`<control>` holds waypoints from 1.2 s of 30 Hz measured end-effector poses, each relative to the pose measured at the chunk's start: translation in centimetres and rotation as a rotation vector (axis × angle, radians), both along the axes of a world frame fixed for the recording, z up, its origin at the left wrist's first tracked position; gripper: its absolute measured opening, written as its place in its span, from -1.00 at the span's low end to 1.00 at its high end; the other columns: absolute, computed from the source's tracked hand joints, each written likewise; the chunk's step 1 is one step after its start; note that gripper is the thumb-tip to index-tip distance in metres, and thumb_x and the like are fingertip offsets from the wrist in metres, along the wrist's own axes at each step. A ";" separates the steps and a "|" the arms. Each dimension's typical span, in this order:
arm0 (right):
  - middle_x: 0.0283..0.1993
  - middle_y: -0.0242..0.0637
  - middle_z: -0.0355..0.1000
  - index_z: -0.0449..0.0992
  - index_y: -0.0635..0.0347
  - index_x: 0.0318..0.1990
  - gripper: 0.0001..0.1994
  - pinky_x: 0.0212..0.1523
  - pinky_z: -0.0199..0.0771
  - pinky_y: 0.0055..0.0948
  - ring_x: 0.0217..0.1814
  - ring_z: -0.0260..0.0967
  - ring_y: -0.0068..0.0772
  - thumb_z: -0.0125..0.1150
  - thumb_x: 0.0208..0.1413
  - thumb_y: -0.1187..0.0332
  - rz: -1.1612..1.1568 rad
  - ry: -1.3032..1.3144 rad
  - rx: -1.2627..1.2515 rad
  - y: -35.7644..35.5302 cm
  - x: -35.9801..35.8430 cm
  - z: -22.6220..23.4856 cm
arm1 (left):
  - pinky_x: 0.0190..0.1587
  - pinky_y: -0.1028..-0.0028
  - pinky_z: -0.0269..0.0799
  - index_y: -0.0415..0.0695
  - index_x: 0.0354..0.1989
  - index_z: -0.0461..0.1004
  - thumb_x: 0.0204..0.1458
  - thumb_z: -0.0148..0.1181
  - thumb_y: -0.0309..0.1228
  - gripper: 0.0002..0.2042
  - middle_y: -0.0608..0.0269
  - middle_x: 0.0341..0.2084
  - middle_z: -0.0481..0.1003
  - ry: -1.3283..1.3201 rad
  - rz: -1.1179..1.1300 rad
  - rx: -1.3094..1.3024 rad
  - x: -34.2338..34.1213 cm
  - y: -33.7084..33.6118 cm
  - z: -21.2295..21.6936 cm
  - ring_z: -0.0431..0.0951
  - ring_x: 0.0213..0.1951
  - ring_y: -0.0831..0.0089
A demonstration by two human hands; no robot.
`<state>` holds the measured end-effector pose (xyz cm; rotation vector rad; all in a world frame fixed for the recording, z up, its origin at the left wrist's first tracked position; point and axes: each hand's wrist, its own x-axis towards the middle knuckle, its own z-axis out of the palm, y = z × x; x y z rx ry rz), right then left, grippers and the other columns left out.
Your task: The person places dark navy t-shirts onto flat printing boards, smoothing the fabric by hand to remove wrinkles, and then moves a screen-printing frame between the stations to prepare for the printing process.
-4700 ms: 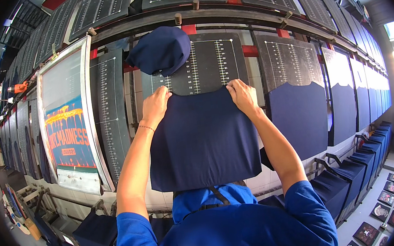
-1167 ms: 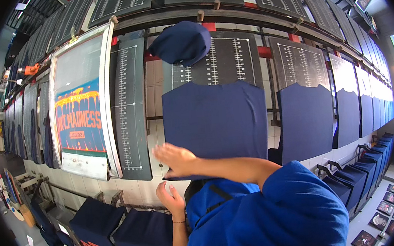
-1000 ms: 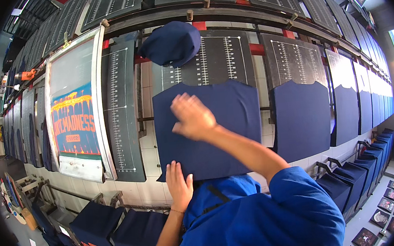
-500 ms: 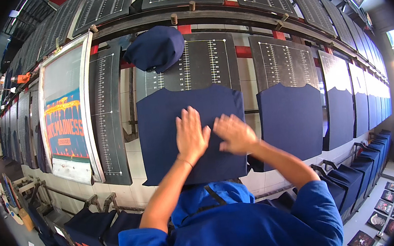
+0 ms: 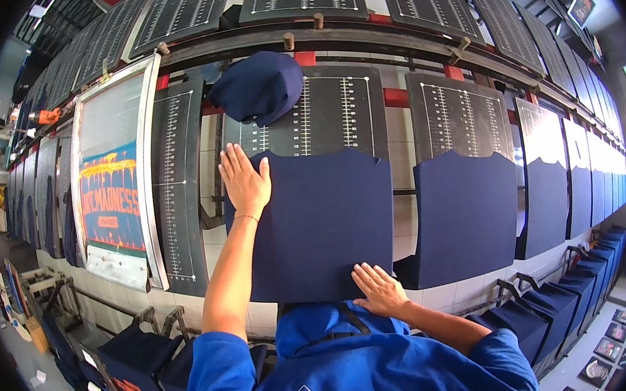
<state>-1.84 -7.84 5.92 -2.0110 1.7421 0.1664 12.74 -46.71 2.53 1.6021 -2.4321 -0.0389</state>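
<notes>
A navy shirt panel (image 5: 315,225) with a curved neckline lies smooth over the lower part of a dark printing board (image 5: 354,114) marked with white scale lines. My left hand (image 5: 246,180) rests flat at the panel's upper left corner, fingers stretched out and pointing away from me. At the lower right edge my right hand (image 5: 381,289) lies on the cloth, fingers extended and palm down. Neither hand grips anything. Past the neckline, a bundled heap of navy cloth (image 5: 259,88) sits on the board's far end.
To the left leans a framed printing screen (image 5: 112,176) with an orange and blue design, beside a bare board (image 5: 176,185). Another navy panel (image 5: 467,215) lies on the board to the right, with several more beyond. A metal rail (image 5: 358,29) runs behind.
My left hand has moved left and outward to the panel's upper left corner. My right hand has come nearer to me, to the lower right edge. The view has shifted slightly.
</notes>
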 end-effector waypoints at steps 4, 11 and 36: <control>0.49 0.19 0.04 0.05 0.45 0.41 -0.08 0.56 -0.10 -0.03 0.58 -0.06 0.10 0.24 0.11 -0.09 -0.251 -0.048 -0.050 -10.3 -4.4 2.7 | 0.47 -0.07 -0.11 -0.46 0.42 0.02 0.30 -0.04 -0.06 -0.26 -0.33 0.42 0.05 0.032 -0.115 -0.002 0.3 6.1 0.6 0.00 0.47 -0.20; 0.54 0.24 -0.10 -0.04 0.55 0.45 -0.13 0.59 -0.28 -0.04 0.64 -0.25 0.13 -0.08 0.34 -0.15 -0.755 0.257 -0.518 -24.4 -9.8 -2.3 | 0.46 -0.03 -0.07 -0.35 0.43 0.09 0.21 0.07 -0.04 -0.24 -0.16 0.44 0.09 -0.019 -0.303 0.328 13.4 20.1 3.5 0.04 0.46 -0.13; 0.12 0.02 0.44 0.32 0.46 0.23 -0.47 0.19 0.35 -0.28 0.16 0.39 -0.26 -0.02 0.41 0.09 -1.134 -1.048 -0.098 -45.0 41.5 -0.7 | -0.01 -0.02 0.37 -0.33 -0.24 0.55 0.37 -0.23 -0.04 -0.44 -0.29 -0.19 0.56 0.381 0.380 0.304 72.3 -25.1 3.5 0.50 -0.07 -0.27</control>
